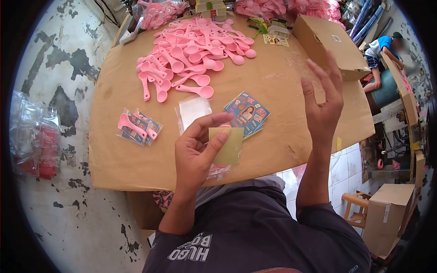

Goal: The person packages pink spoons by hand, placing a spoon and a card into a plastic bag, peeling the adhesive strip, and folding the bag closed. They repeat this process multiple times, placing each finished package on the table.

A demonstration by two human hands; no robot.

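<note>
1. Left hand (198, 150) is raised over the near edge of the cardboard worktop (114, 168), thumb and fingers pinched on a small clear bag (226, 148) with a yellowish card face showing; something pink shows at its top edge, too hidden to tell what.
2. Right hand (324, 102) is lifted beside it, open, fingers spread and slightly curled, holding nothing and touching nothing.
3. Done so far, by my reading: one finished packet (136, 127), a pink spoon sealed with a printed card, lies on the worktop to the left of the held bag. Only that one is visible on the surface.
4. In hand: the held bag looks partly filled; whether it is closed cannot be told.
5. Left to do, judging by supply: a large heap of loose pink spoons (193, 50) sits at the far side of the worktop, well apart from the hands. A stack of printed cards (246, 113) lies just beyond the held bag, with empty clear bags (193, 110) beside it.
6. Most of the work appears ahead.
7. Surroundings: a closed cardboard box (330, 41) at the far right corner; bagged pink goods (159, 11) beyond the heap; another person (380, 52) sits at upper right, apart.
</note>
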